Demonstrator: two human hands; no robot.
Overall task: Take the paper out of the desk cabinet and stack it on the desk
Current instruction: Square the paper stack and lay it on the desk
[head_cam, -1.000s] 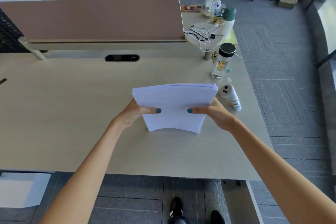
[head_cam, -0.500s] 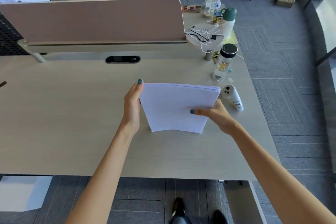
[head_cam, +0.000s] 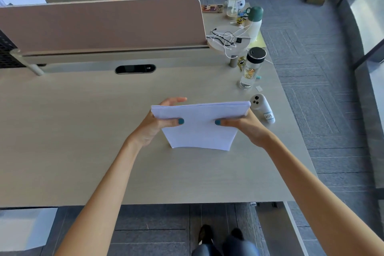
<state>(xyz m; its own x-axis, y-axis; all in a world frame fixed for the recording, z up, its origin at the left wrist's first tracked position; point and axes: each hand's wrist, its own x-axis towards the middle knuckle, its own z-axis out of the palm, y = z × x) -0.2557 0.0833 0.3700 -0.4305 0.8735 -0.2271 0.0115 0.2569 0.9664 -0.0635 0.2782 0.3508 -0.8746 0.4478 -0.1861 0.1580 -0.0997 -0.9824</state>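
Note:
A thick stack of white paper (head_cam: 199, 129) stands on its lower edge on the light wooden desk (head_cam: 83, 141), tilted toward me. My left hand (head_cam: 154, 127) grips its left side, thumb on the front face and fingers behind. My right hand (head_cam: 247, 129) grips the right side the same way. The desk cabinet is not in view.
A white handheld device (head_cam: 262, 108) lies just right of the stack. A clear bottle with a black lid (head_cam: 251, 68) stands behind it. A pink divider panel (head_cam: 99, 25) runs along the back, with a person seated beyond. Cables, a cup and a green-capped flask (head_cam: 254, 21) crowd the far right.
My left hand, which lay flat along the stack's left edge half a second ago, has closed back onto the stack with its thumb in front. The stack stays upright on the desk.

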